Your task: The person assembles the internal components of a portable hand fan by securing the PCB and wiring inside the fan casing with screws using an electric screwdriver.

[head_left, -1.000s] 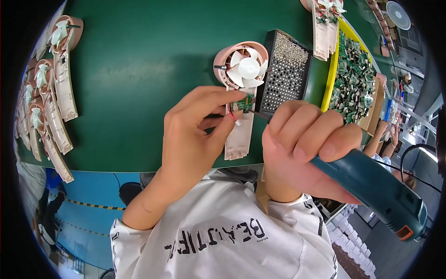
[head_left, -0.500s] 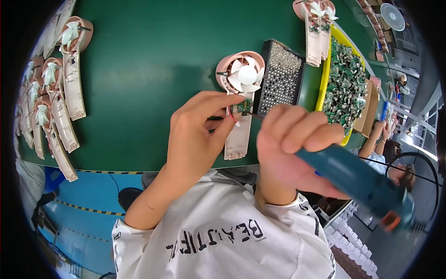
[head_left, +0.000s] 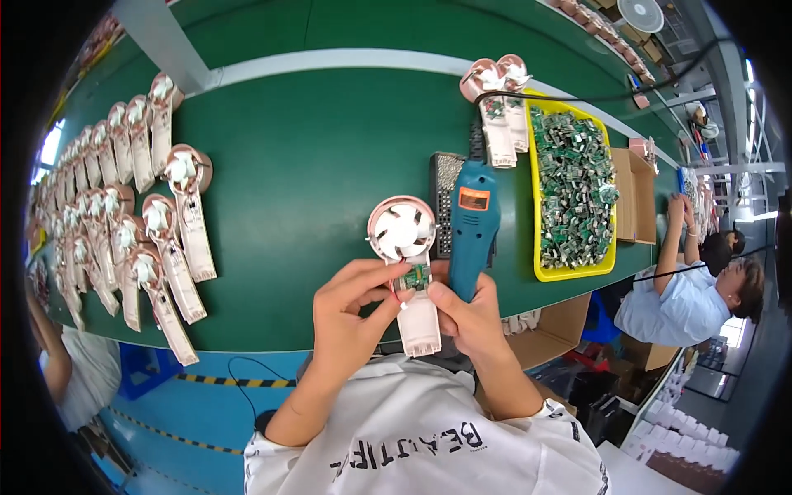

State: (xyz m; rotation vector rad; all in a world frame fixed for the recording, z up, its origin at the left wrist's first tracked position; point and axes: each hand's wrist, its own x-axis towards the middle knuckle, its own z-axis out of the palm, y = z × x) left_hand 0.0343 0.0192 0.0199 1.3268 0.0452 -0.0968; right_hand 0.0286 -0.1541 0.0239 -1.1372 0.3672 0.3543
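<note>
A pale pink handheld fan half-shell (head_left: 421,332) with white blades lies before me, handle toward my body. On its handle sits a small green circuit board (head_left: 415,277), with a thin red wire at its left. My left hand (head_left: 348,312) pinches the board's left side between thumb and fingers. In my right hand (head_left: 474,320) is a blue electric screwdriver (head_left: 476,223), its cord end pointing away from me. The right thumb reaches the right edge of the board and handle. The screwdriver's tip is hidden by the hand.
Behind the screwdriver stands a black screw tray (head_left: 445,177). A yellow bin (head_left: 538,268) of circuit boards is at right, beside a cardboard box (head_left: 634,198). Two fan shells (head_left: 499,136) lie far right; several more (head_left: 191,235) line the left. Other people sit at both sides.
The screwdriver has swung from pointing at the board, body to the lower right, to standing with its cord end away from me. My right hand has turned and moved against the handle.
</note>
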